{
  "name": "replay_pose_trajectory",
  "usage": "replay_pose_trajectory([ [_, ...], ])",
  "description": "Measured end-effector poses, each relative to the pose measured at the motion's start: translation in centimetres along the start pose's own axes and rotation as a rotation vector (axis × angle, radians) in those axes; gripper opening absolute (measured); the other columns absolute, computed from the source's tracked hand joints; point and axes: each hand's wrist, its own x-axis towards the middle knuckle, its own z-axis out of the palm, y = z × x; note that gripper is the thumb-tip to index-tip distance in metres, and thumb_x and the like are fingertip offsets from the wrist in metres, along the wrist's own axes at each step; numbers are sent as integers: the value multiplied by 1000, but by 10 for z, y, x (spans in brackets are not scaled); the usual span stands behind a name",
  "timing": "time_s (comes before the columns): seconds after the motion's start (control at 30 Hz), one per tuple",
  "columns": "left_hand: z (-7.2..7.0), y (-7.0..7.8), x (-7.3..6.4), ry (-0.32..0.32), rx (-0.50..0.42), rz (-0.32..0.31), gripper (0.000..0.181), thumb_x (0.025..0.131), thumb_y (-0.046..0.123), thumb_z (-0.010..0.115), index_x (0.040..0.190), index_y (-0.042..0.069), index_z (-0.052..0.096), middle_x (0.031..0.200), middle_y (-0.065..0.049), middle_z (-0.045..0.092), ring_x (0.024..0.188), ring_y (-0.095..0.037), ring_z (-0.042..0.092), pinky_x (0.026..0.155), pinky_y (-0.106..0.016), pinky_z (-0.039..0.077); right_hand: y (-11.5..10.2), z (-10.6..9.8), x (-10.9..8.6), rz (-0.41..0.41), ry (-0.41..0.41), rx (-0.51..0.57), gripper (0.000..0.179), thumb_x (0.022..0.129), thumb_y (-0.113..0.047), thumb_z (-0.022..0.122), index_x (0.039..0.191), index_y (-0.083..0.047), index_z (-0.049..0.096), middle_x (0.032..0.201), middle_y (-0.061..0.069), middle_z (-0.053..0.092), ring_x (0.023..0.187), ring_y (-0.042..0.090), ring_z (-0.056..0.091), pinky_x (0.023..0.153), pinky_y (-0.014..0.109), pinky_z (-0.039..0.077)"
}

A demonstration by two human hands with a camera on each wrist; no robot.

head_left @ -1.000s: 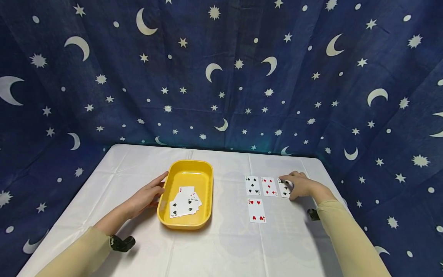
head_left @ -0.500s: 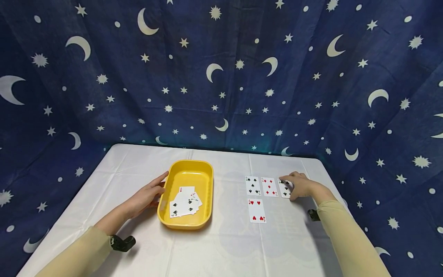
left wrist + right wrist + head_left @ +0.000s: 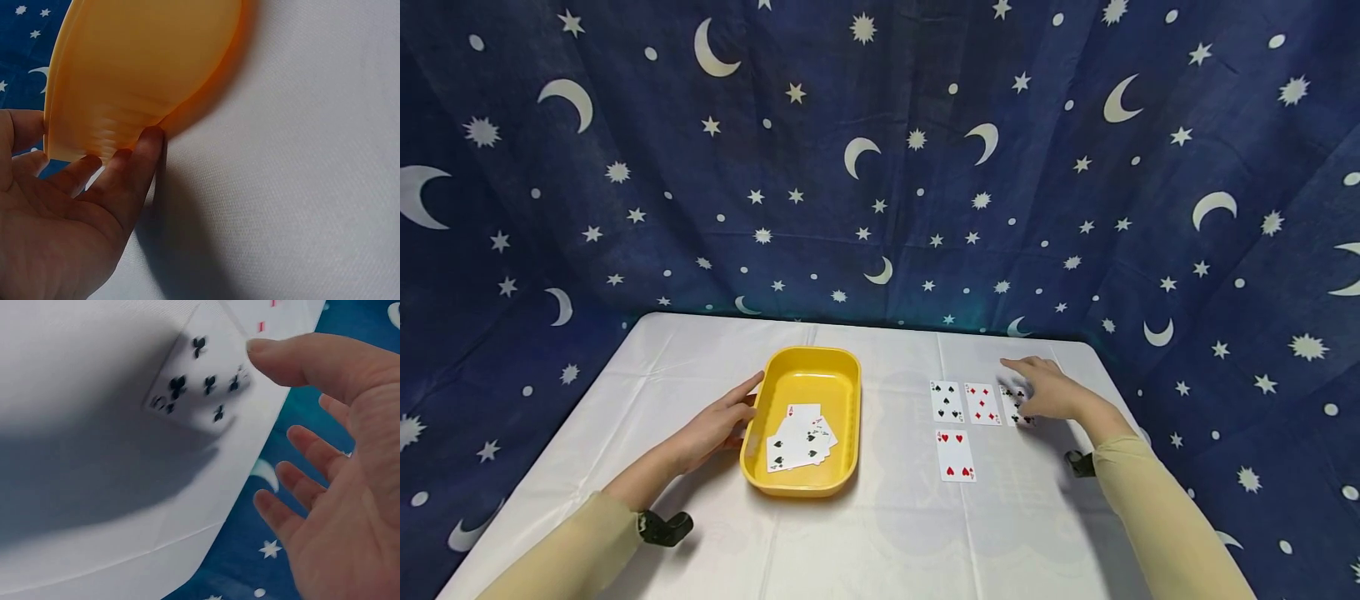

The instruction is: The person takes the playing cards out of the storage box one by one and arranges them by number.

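Observation:
A five of clubs (image 3: 1011,409) lies face up on the white-covered table, partly under my right hand (image 3: 1047,392). In the right wrist view, that hand is raised off the five of clubs (image 3: 197,372), with its thumb near one edge and its fingers spread, holding nothing. To its left lie a five of diamonds (image 3: 982,404) and a five of spades (image 3: 947,402). Below them sits a four of hearts (image 3: 955,456). My left hand (image 3: 718,425) rests its fingertips against the outside of a yellow tray (image 3: 803,490). In the left wrist view its fingers (image 3: 147,147) touch the tray wall.
Several face-up playing cards (image 3: 797,446) overlap in the near part of the tray, a four of spades on top. Behind and beside the table (image 3: 887,533) hangs a dark blue curtain (image 3: 880,167) with moons and stars.
My right hand has lifted off the five of clubs and opened its fingers, moving slightly up and away. The card stays in the row. My left hand and the tray have not moved.

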Motion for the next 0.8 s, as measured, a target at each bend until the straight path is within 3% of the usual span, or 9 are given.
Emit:
replay_pose_trajectory([
  [0.17, 0, 0, 0, 1, 3, 2, 71, 104, 19, 47, 166, 29, 14, 166, -22, 22, 138, -37, 46, 102, -45, 51, -17, -1, 5, -71, 136, -22, 80, 88, -22, 75, 159, -15, 39, 157, 20, 35, 143, 42, 28, 110, 67, 31],
  [0.3, 0, 0, 0, -2, -3, 7, 71, 104, 19, 47, 166, 28, 14, 165, -23, 23, 137, -37, 47, 102, -44, 51, -42, -2, 10, -120, 186, -27, 79, 88, -26, 75, 159, -19, 40, 158, 15, 37, 145, 37, 28, 111, 65, 31],
  [0.8, -1, -3, 0, -7, -18, 17, 70, 104, 18, 46, 166, 29, 14, 165, -23, 25, 134, -36, 49, 101, -45, 52, -154, 8, 39, -397, 124, -37, 77, 89, -30, 78, 158, -26, 42, 152, -1, 44, 140, 20, 36, 111, 47, 41],
])
